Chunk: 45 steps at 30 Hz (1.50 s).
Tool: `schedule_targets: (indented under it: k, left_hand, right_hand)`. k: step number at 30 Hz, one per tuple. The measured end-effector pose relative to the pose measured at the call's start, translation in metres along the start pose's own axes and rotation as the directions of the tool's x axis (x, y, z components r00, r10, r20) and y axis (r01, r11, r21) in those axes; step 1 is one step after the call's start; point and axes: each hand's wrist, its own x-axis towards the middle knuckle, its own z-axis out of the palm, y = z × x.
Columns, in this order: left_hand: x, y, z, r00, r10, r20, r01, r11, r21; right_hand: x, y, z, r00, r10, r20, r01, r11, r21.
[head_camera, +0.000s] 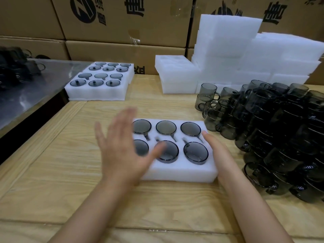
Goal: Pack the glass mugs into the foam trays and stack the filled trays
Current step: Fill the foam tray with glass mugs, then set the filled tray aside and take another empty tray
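Where the head camera looks down on the wooden table (66,169), a white foam tray (177,172) lies flat at centre, directly before the person. All six of its round pockets are occupied: six smoked-glass mugs (196,152) sit rim-up in two rows of three, handles in the slots between the rows.

Left hand (121,146): blurred, palm down, fingers straight and spread over the tray's left end, covering part of the two left-hand mugs. It grasps nothing; whether it touches the foam cannot be told.

Right hand (217,151): fingers straight, laid flat along the tray's right side wall, not curled round it.

To the right of the tray, a large heap of loose mugs (280,134), nested and piled, reaches the table's right edge. At rear left, two filled trays (98,92) stand one behind the other, six mugs each. At rear centre, a low stack of empty trays (177,79); beside it on the right, taller foam stacks (245,50). Cardboard cartons (122,23) line the back. A metal surface (35,92) adjoins the table on the left.
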Motion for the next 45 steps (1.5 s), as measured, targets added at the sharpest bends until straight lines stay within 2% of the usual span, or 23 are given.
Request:
schedule_targets:
  k: [1,2,3,4,5,8,12,14,17,21,22,25,27,29,32,34,36,37,38,39,41,42,45]
  left_hand:
    - [0.008,-0.012,-0.004,0.963,-0.256,0.082,0.264,0.959,-0.104]
    - [0.015,-0.023,-0.007,0.855,-0.471,0.216,0.511,0.838,-0.193]
    - [0.019,-0.033,-0.008,0.715,-0.584,0.384,0.689,0.681,-0.248]
    - [0.021,-0.04,-0.007,0.619,-0.593,0.515,0.769,0.59,-0.246]
    - [0.021,-0.044,-0.004,0.588,-0.575,0.569,0.789,0.562,-0.247]
    - [0.017,-0.044,0.007,0.64,-0.534,0.553,0.768,0.459,-0.446]
    - [0.017,-0.044,0.011,0.689,-0.436,0.579,0.685,0.129,-0.717]
    - [0.019,-0.045,0.008,0.692,-0.364,0.624,0.659,-0.035,-0.751]
    - [0.02,-0.047,0.004,0.701,-0.244,0.67,0.636,-0.211,-0.742]
    - [0.011,-0.035,0.01,0.671,-0.25,0.698,0.523,-0.507,-0.685]
    - [0.009,-0.027,0.013,0.666,-0.243,0.705,0.531,-0.509,-0.677]
    - [0.01,0.005,0.022,0.65,-0.23,0.724,0.609,-0.413,-0.677]
    - [0.019,0.019,0.025,0.617,-0.392,0.682,0.538,-0.423,-0.729]
    - [0.034,0.02,0.029,0.54,-0.575,0.614,0.422,-0.446,-0.789]
    - [0.059,0.01,0.034,0.466,-0.687,0.558,0.339,-0.444,-0.829]
    - [0.078,0.0,0.035,0.469,-0.718,0.515,0.351,-0.383,-0.854]
    - [0.105,-0.013,0.034,0.498,-0.722,0.48,0.358,-0.334,-0.872]
    - [0.122,-0.022,0.035,0.507,-0.718,0.477,0.35,-0.334,-0.875]
    - [0.14,-0.031,0.037,0.51,-0.713,0.481,0.349,-0.34,-0.874]
    - [0.159,-0.04,0.039,0.503,-0.71,0.494,0.348,-0.356,-0.867]
    - [0.197,-0.06,0.044,0.482,-0.696,0.532,0.357,-0.399,-0.845]
    - [0.214,-0.07,0.046,0.472,-0.685,0.555,0.358,-0.426,-0.831]
    - [0.261,-0.1,0.055,0.423,-0.706,0.568,0.362,-0.444,-0.82]
  right_hand:
    - [0.002,0.0,0.0,1.0,0.016,-0.015,-0.017,0.998,-0.053]
    - [0.002,-0.002,-0.001,0.999,0.027,-0.026,-0.03,0.994,-0.108]
    - [0.002,-0.003,-0.002,0.999,0.038,-0.027,-0.042,0.988,-0.151]
    - [0.002,-0.004,-0.002,0.998,0.051,-0.024,-0.054,0.984,-0.17]
    - [0.002,-0.005,-0.002,0.998,0.06,-0.011,-0.061,0.985,-0.161]
    - [0.002,-0.005,-0.003,0.998,0.068,0.001,-0.068,0.997,-0.029]
    - [0.002,-0.006,0.0,0.998,0.032,0.061,-0.045,0.974,0.22]
    - [0.001,-0.006,0.004,0.996,-0.016,0.082,-0.008,0.958,0.286]
    - [0.001,-0.006,0.01,0.996,0.013,0.084,-0.05,0.887,0.459]
    - [0.006,-0.01,0.023,0.997,0.037,0.063,-0.068,0.783,0.618]
    - [0.009,-0.012,0.029,0.999,0.017,0.047,-0.043,0.774,0.632]
    - [0.018,-0.021,0.049,0.993,-0.119,0.004,0.088,0.758,0.646]
    - [0.025,-0.025,0.066,0.981,-0.192,0.009,0.146,0.773,0.618]
    - [0.034,-0.027,0.084,0.978,-0.207,-0.015,0.177,0.792,0.584]
    - [0.052,-0.028,0.103,0.977,-0.191,-0.097,0.213,0.82,0.531]
    - [0.06,-0.021,0.114,0.97,-0.171,-0.175,0.226,0.898,0.376]
    - [0.064,-0.004,0.124,0.928,-0.255,-0.271,0.276,0.96,0.039]
    - [0.064,0.004,0.13,0.898,-0.364,-0.248,0.307,0.921,-0.241]
    - [0.063,0.011,0.135,0.872,-0.475,-0.123,0.357,0.786,-0.505]
    - [0.061,0.017,0.141,0.845,-0.533,0.046,0.422,0.611,-0.67]
    - [0.054,0.018,0.147,0.797,-0.537,0.276,0.515,0.366,-0.775]
    - [0.052,0.018,0.147,0.784,-0.541,0.304,0.525,0.318,-0.79]
    - [0.05,0.013,0.148,0.78,-0.544,0.308,0.52,0.291,-0.803]
